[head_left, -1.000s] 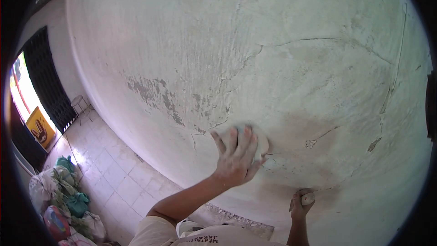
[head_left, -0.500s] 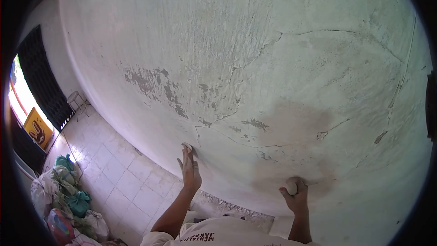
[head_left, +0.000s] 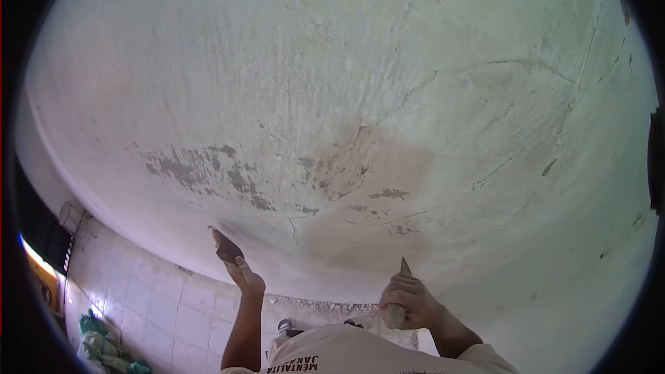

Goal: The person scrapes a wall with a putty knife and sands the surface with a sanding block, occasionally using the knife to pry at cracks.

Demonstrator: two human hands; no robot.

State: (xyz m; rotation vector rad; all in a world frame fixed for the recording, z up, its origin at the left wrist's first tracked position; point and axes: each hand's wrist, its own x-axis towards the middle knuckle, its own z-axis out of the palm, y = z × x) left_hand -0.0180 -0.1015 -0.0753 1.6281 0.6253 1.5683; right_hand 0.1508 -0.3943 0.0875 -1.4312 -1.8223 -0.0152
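Note:
My left hand (head_left: pixel 234 257) lies flat against the pale green plaster wall (head_left: pixel 346 62), fingers together and pointing up-left. Whether it presses anything under the palm is hidden. My right hand (head_left: pixel 410 298) is closed around a scraper (head_left: pixel 404 266) with a pale handle, its pointed blade tip up and close to the wall. Between the hands the wall shows a darker damp patch (head_left: pixel 360 194), thin cracks, and flaked grey spots (head_left: pixel 208 170) above my left hand.
White floor tiles (head_left: pixel 152 305) run along the wall's foot at lower left. Filled cloth bags (head_left: pixel 104 350) lie in the bottom-left corner, by a black metal gate (head_left: pixel 41 235). Rubble lines the wall base behind my shirt.
My left hand slid down and left off the pale sponge spot on the wall. My right hand rose and turned the scraper tip upward. The view shifted right.

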